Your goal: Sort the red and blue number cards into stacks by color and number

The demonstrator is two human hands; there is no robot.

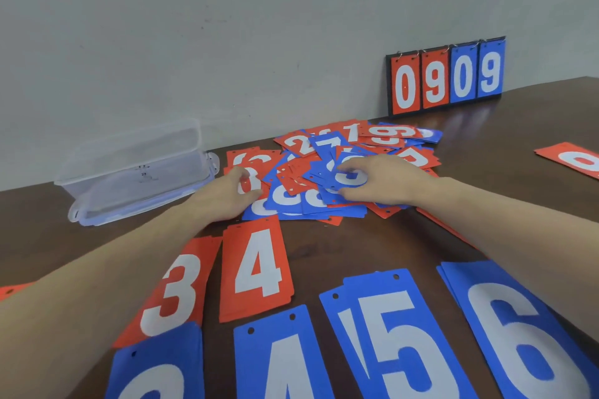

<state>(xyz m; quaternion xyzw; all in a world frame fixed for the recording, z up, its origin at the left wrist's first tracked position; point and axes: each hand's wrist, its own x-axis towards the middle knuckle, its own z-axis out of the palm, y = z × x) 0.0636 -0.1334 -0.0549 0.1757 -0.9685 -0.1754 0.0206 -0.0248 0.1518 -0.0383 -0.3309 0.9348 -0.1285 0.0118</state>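
A loose heap of red and blue number cards (353, 146) lies in the middle of the brown table (518, 126). My left hand (227, 196) rests at the heap's left edge, thumb and fingers pinching a red card (251, 183). My right hand (385, 183) grips a blue card (351, 176) on top of the heap. Nearer to me lie sorted stacks: red 3 (175, 291), red 4 (256, 269), blue 4 (282, 363), blue 5 (395, 334), blue 6 (518, 330) and one more blue stack (155, 369) at the bottom left.
A clear plastic box (136, 172) stands at the left by the wall. A flip scoreboard reading 0909 (447, 78) leans on the wall at the back right. A red 0 card (573, 159) lies at the far right, and a red corner (13, 290) shows at the left edge.
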